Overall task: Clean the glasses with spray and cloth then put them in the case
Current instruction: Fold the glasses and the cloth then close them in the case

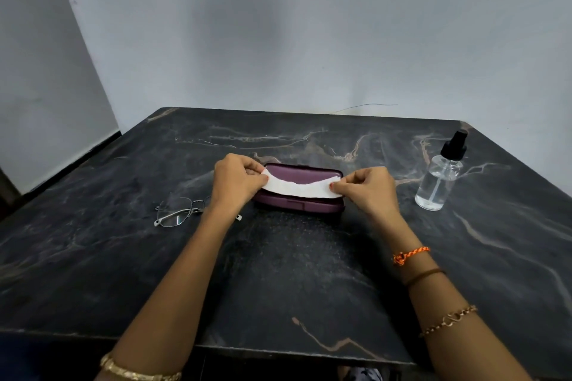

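Fingers of both hands are pinching a white cloth point(299, 186): left hand point(236, 178) is gripping its left end, right hand point(370, 187) is gripping its right end, and the strip is hanging stretched between them just above the case.

Case point(298, 192): purple, hard-shelled, lying on the dark marbled surface point(294, 272) directly below the cloth; whether its lid is latched cannot be told.

Glasses point(179, 212): thin metal frame, lying on the surface just left of the case, partly hidden behind the left forearm; nothing is touching them.

Spray bottle point(439, 178): clear with a black pump top, standing upright well to the right of the case, untouched.

Step in hand, as a judgement: the cloth is being spread out or readied; neither spraying nor wiping appears to be under way, so the task is looking early.

Next move, as a judgement: one hand is needing to let go of the cloth, either to reach right of the case for the bottle or left of it for the glasses.

Obstacles: nothing is lying between the case and the glasses or bottle. Both hands being occupied is the only hindrance.

Other items: bracelets and thread bands are circling both wrists, nearer the viewer than the case.
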### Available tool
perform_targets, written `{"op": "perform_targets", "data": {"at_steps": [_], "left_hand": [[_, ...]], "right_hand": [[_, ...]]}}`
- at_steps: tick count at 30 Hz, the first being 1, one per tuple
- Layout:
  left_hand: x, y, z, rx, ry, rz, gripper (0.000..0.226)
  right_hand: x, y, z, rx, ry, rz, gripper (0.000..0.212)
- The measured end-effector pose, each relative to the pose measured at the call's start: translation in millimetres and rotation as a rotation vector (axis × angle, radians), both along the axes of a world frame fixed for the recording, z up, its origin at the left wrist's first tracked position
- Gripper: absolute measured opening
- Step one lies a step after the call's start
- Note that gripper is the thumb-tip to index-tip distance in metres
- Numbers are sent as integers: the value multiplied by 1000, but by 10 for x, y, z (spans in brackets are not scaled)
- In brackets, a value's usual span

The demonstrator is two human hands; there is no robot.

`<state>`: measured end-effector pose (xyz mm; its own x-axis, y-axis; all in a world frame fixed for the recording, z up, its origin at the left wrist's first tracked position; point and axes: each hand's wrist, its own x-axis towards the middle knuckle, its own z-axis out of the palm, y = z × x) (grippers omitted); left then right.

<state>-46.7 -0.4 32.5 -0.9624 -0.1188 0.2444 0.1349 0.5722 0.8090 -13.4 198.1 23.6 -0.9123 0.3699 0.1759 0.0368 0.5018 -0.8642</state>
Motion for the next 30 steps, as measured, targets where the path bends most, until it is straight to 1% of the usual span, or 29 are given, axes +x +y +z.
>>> {"op": "perform_targets", "data": {"at_steps": [3, 8, 15, 20, 23, 28, 30], "left_hand": [[33, 8, 4, -62, -33, -1, 11], [65, 28, 22, -140, -52, -3, 12], [92, 46, 33, -210, -103, -67, 25], [86, 59, 3, -264, -105, -103, 32], [69, 64, -23, -299, -98, -104, 33], [57, 90, -67, -362, -77, -98, 34], [55, 99, -83, -384, -54, -90, 39]], "right_hand": [[10, -4, -2, 107, -42, 3, 11], [42, -5, 8, 162, -77, 21, 12], [99, -23, 6, 310, -103, 7, 9], [120, -49, 0, 389, -113, 0, 18], [120, -62, -11, 445, -123, 22, 22], [139, -78, -19, 494, -90, 32, 17], [150, -86, -13, 516, -90, 49, 12]]}}
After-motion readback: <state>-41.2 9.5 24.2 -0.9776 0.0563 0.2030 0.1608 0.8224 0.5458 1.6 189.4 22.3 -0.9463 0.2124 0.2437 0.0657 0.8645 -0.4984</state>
